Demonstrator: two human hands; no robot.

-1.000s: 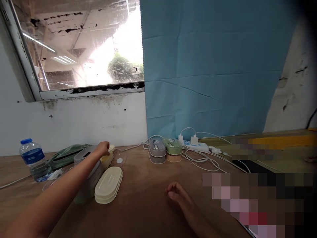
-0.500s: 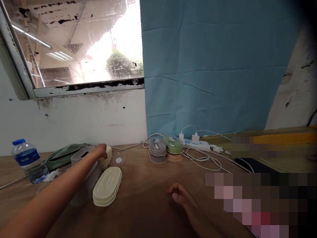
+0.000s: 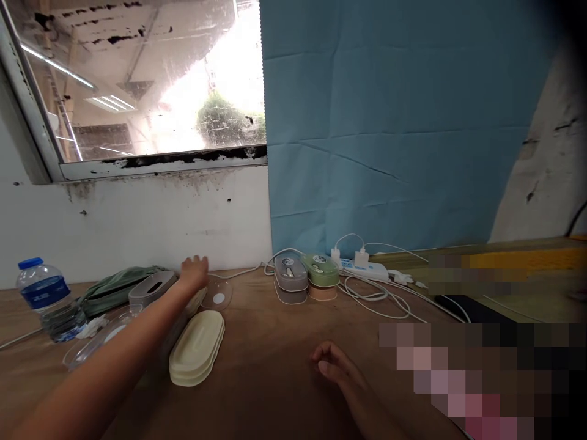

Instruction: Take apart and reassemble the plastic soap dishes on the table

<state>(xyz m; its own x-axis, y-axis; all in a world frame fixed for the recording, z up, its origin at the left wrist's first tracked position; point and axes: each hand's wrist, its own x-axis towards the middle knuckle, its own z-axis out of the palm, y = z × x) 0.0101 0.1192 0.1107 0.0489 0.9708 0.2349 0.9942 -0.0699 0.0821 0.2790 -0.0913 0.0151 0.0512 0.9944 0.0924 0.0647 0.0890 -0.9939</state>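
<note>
One half-hidden, seemingly oval cream plastic stack (image 3: 198, 299) lies near my left hand (image 3: 195, 272), fingers spread; my right hand (image 3: 338, 365) curls loosely, unclosed.

On a counter (image 3: 266, 342) against a wall (image 3: 211, 223), a water bottle (image 3: 48, 299) stands at far left, then a pouch (image 3: 114, 286), two lidded boxes (image 3: 291, 272) side by side, and a power strip (image 3: 376, 270) — looped cable (image 3: 389, 313) before it. Nearer, left of centre, lies a stack of trays (image 3: 197, 348) — left hand (image 3: 195, 272) beyond it, right hand (image 3: 337, 366) to its right.
</note>
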